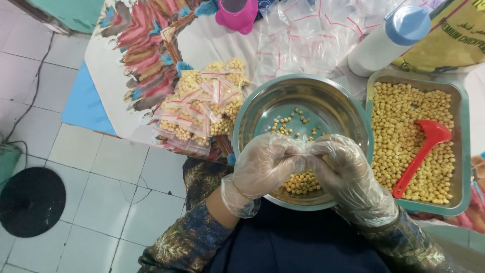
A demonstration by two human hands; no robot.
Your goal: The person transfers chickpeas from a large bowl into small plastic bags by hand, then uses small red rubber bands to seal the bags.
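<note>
Steel bowl [303, 101] at the bench's near edge, loose chickpeas on its bottom; green tray [462, 151] of chickpeas with a red scoop [422, 154] just right of it, filled zip bags [202, 111] piled to its left. Over the bowl's near rim, gloved left hand [260, 169] and right hand [348, 177] meet, each grip pinched narrow on a small clear bag [302, 179] of chickpeas held between them.
</note>
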